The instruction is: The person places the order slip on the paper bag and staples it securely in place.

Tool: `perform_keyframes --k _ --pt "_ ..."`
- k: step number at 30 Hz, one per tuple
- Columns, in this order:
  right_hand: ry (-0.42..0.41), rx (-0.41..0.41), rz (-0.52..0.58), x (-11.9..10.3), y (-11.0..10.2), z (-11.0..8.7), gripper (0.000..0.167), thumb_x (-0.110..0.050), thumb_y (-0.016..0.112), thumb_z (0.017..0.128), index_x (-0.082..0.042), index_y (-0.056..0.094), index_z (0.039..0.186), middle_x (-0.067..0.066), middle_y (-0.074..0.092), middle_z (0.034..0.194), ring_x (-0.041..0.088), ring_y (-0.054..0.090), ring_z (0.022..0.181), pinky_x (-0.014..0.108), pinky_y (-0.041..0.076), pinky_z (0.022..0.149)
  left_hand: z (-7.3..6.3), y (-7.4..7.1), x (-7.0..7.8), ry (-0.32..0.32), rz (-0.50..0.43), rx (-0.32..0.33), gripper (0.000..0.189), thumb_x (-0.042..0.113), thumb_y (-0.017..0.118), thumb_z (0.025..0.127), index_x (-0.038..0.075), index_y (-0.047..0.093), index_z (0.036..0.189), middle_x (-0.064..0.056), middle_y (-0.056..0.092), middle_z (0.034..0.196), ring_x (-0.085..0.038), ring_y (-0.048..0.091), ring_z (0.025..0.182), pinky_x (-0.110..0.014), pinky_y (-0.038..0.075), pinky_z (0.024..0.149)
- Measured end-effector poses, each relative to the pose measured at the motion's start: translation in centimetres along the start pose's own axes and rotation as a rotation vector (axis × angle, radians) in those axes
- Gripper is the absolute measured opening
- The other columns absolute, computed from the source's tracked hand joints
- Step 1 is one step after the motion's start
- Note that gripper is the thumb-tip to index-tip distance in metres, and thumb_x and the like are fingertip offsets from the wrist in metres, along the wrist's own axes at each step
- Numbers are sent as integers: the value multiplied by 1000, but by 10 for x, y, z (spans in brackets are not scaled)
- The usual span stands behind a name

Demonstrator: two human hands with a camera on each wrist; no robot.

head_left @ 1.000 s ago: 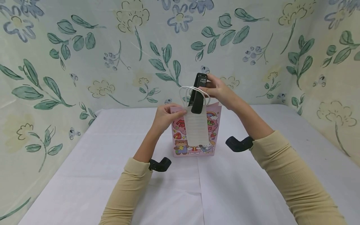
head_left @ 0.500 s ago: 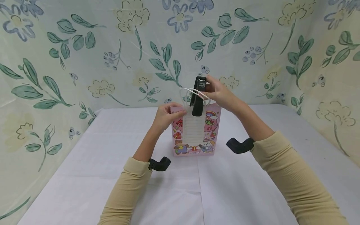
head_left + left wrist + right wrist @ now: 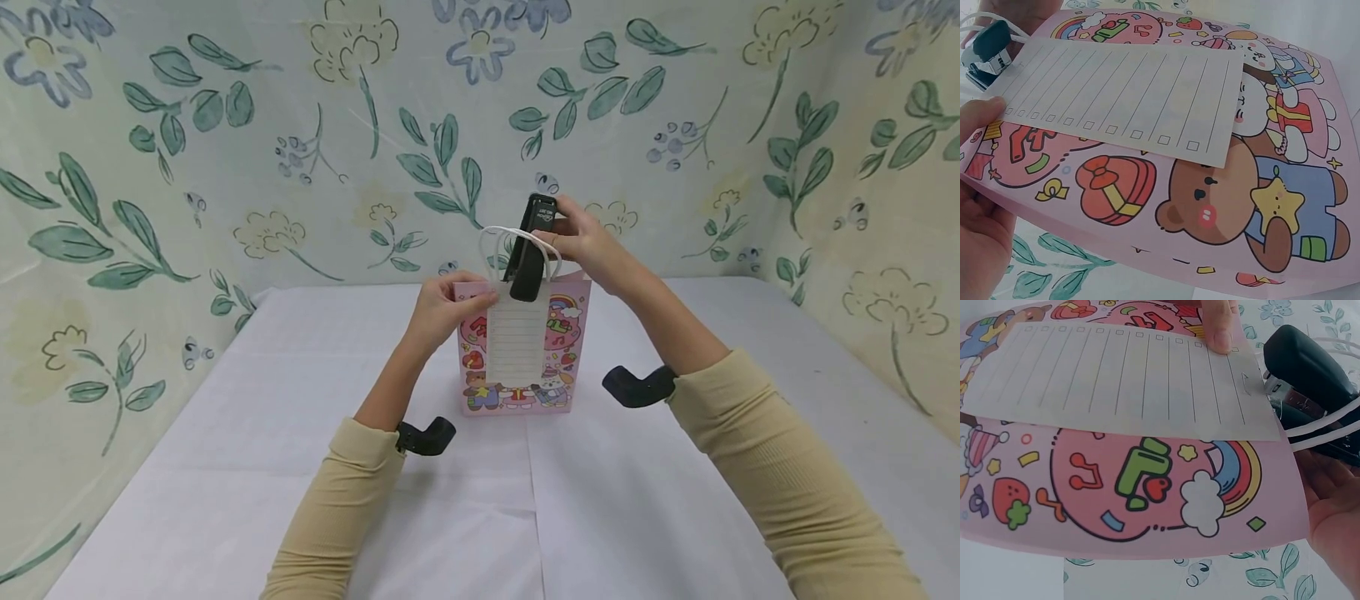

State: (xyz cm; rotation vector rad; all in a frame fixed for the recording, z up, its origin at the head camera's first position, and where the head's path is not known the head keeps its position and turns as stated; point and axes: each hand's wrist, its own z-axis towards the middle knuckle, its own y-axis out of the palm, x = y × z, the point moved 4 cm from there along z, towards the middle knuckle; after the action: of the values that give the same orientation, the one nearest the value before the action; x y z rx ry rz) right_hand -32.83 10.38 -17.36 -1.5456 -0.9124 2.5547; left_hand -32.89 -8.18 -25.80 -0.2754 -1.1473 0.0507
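Note:
A pink gift bag (image 3: 476,360) with cartoon animals stands upright on the table. Against its front lies a lined white paper slip (image 3: 517,343) with small checkboxes. My left hand (image 3: 441,314) pinches the slip to the bag's top edge, thumb in front, fingers behind. My right hand (image 3: 590,247) grips a black stapler (image 3: 527,275), tilted over the top edge beside the white cord handles (image 3: 491,229). In the right wrist view, the stapler's nose is just off the slip's end, and a thin staple (image 3: 1245,384) shows in the paper there.
A white cloth (image 3: 315,367) covers the table. Behind it hangs a floral backdrop (image 3: 300,167), which continues along both sides. Black wrist cameras (image 3: 426,437) sit on both forearms.
The slip has shifted slightly left on the bag since the first frame. The stapler dipped to the slip's top, then rose again. My left hand has stayed in place.

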Motion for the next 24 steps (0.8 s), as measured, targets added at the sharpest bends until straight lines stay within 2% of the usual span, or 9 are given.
perform_keyframes --k 4,9,14,18,24 --pt "13 28 77 2 -1 2 32 -18 42 94 -3 32 121 10 53 102 12 54 91 35 41 92 0 0 0 5 4 3 22 13 66 82 0 63 98 -13 62 88 -13 56 70 -20 48 62" --pt "-2 62 175 3 -3 4 17 -18 44 93 -11 36 107 -2 56 87 8 57 79 24 44 83 0 0 0 12 -2 2 21 13 65 82 -1 63 98 -16 63 90 -14 56 69 -20 49 62" --pt "-13 85 203 1 -4 3 14 -17 44 92 -12 38 104 -5 57 83 8 58 79 23 44 83 0 -1 -1 29 -15 7 22 12 65 82 -1 63 99 -12 62 88 -12 55 70 -20 48 62" --pt "-26 64 131 1 -4 2 21 -14 46 92 -8 38 110 -1 56 89 10 56 83 26 44 84 0 0 -1 23 -30 15 22 12 66 81 -2 63 99 -7 61 86 -12 53 70 -20 47 61" --pt "-53 2 -26 2 1 1 36 -13 48 91 -1 34 121 18 55 105 18 55 92 36 41 88 0 0 -1 2 -31 20 22 12 66 81 -1 62 99 -5 60 83 -13 53 70 -20 46 61"
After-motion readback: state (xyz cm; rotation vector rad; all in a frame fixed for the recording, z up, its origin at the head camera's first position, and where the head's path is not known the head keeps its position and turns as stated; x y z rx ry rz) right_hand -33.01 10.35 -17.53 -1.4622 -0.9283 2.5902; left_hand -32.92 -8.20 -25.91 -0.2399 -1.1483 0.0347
